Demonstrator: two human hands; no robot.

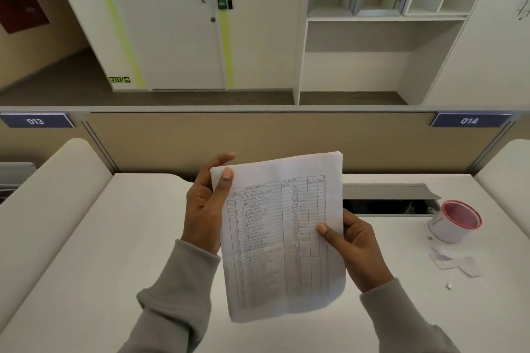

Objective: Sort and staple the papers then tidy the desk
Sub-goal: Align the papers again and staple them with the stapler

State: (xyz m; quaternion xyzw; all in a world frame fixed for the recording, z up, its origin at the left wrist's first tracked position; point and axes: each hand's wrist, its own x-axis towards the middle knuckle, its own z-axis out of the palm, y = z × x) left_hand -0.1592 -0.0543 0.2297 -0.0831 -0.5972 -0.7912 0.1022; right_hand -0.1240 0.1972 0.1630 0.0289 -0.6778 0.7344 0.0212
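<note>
A stack of white papers (282,235) with a printed table on the top sheet is held upright above the white desk (114,252). My left hand (205,209) grips the stack's upper left corner, thumb on the front sheet. My right hand (354,249) holds the right edge lower down, thumb pressed on the table print. The sheet edges show slightly fanned at the top right corner. No stapler is in view.
A white cup with a red rim (453,221) lies tilted at the right of the desk. Torn paper scraps (456,262) lie in front of it. An open cable hatch (390,199) sits behind the papers, below the beige partition (258,137).
</note>
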